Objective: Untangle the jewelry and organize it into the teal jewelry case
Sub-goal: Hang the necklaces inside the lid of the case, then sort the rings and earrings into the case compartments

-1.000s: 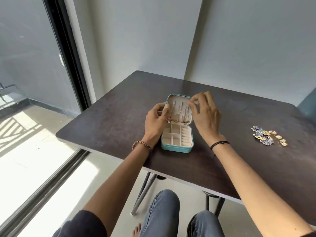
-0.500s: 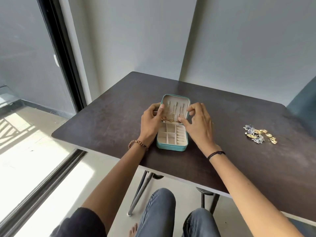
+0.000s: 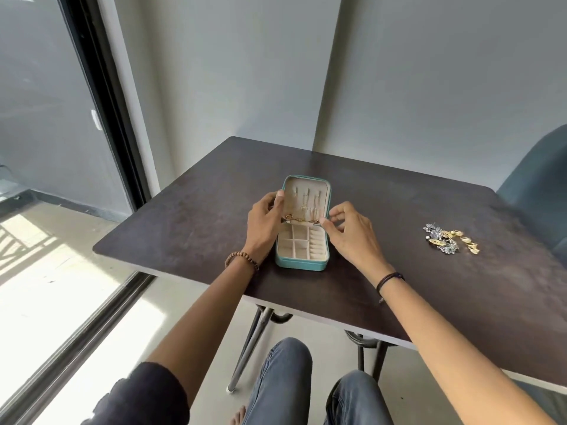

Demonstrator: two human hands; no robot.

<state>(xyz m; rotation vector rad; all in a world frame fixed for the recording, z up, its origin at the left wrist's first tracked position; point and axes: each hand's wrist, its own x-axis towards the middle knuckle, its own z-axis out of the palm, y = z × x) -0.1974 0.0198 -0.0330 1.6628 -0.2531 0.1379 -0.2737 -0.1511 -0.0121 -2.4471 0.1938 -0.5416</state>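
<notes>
A teal jewelry case point(image 3: 300, 265) is lying open on the dark tabletop point(image 3: 399, 302), close to the near edge, with its lid point(image 3: 306, 183) tipped back away from the person. Thin gold chains point(image 3: 304, 207) are hanging in separate lines down the lid's pale lining and gathering in a small heap along its lower edge, just above the hinge. The tray half is showing small square compartments on the left and a ribbed strip on the right, and I cannot tell whether anything is lying in them.

The left hand point(image 3: 264, 222) is holding the lid's left edge, its fingers point(image 3: 279, 198) curling round the rim with the thumb tip pressing on the inner side. The right hand point(image 3: 349, 234) is reaching to the lid's lower right corner, thumb and forefinger narrowed almost to a pinch just where the heap of chain ends. Whether those fingers are gripping a chain, the lining or nothing is too small to tell. The other 3 fingers are fanning out loosely.

Well apart to the right, a tangled pile of gold and silver jewelry point(image 3: 449, 240) is sitting on the tabletop. A beaded bracelet point(image 3: 241, 259) is circling the left wrist and a dark cord point(image 3: 389, 279) the right.
</notes>
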